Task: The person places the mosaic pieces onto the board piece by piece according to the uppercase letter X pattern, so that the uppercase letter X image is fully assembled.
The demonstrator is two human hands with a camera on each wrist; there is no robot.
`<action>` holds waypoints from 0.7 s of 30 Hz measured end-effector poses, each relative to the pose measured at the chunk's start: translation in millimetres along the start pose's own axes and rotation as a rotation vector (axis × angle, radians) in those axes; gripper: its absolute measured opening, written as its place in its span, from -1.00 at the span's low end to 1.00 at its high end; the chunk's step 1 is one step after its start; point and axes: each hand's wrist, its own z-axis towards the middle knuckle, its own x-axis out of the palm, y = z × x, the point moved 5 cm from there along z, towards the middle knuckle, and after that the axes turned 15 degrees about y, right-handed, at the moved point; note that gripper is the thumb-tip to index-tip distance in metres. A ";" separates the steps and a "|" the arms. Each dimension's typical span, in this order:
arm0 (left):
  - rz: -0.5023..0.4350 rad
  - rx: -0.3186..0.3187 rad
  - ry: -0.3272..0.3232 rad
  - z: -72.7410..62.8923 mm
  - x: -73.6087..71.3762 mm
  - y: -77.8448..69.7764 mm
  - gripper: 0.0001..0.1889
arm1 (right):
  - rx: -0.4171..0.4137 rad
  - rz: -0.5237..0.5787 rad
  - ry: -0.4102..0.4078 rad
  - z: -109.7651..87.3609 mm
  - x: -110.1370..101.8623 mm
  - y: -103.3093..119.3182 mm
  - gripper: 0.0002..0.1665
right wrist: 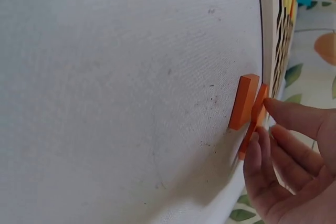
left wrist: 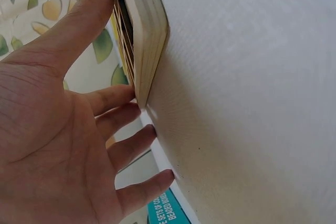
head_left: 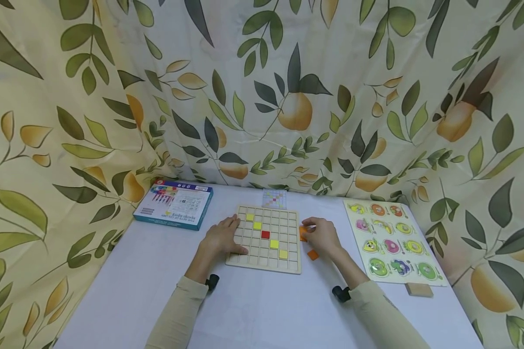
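Observation:
The wooden grid board (head_left: 249, 259) lies in the middle of the table, with several yellow squares and a red square (head_left: 265, 234) in a diagonal line. My left hand (head_left: 220, 237) rests at the board's left edge, thumb over the near corner and fingers spread fairly straight, as the left wrist view also shows. Beside the board's right edge, my right hand (head_left: 324, 236) pinches an orange block (right wrist: 259, 103) between thumb and fingertips. Another orange block (right wrist: 243, 103) lies close by, and a further orange piece (right wrist: 244, 148) shows under the fingers.
A small patterned card (head_left: 274, 198) lies behind the board. To the left sits a flat blue-edged box (head_left: 170, 204). On the right are a board of fruit pictures (head_left: 388, 232) and a small wooden block (head_left: 419, 290). Leaf-patterned curtains (head_left: 262, 97) hang around the table.

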 end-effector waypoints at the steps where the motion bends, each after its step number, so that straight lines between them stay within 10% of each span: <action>1: -0.001 0.000 0.001 -0.1 0.1 0.2 0.21 | -0.004 -0.012 0.003 1.4 0.6 0.3 -0.58; 21: 0.019 0.008 -0.004 -0.4 0.0 2.1 0.20 | -0.036 0.047 -0.063 -0.2 -7.4 4.2 -0.69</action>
